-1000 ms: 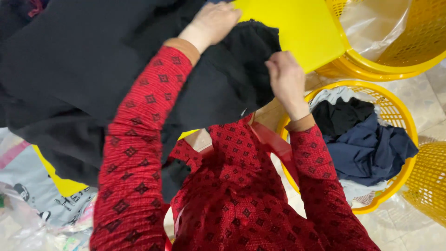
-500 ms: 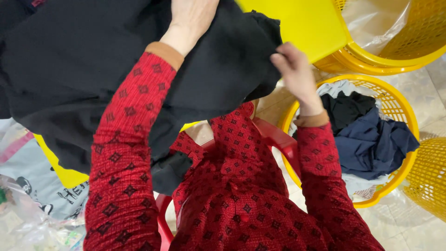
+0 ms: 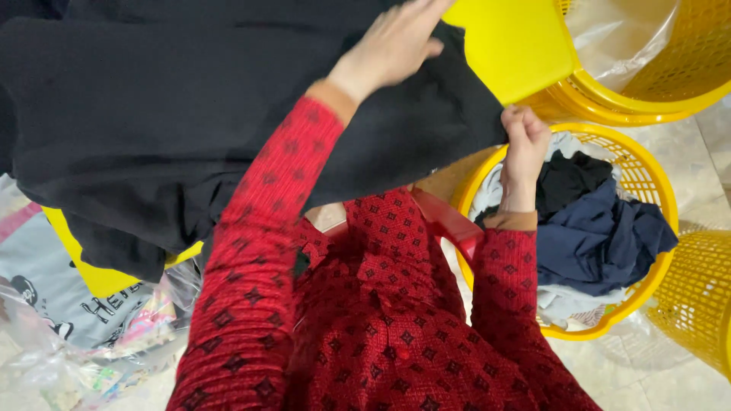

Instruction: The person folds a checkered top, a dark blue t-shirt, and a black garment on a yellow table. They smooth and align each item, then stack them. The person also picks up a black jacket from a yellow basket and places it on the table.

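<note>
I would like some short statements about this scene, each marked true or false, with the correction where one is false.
1. The left hand lies flat on the black cloth. True.
2. The right hand grips the cloth's edge. True.
3. The basket under the right hand is empty. False: it holds dark blue, black and white clothes.
4. The sleeves are plain blue. False: they are red with a dark diamond pattern.
5. The board under the cloth is yellow. True.
6. The baskets are green. False: they are yellow.
</note>
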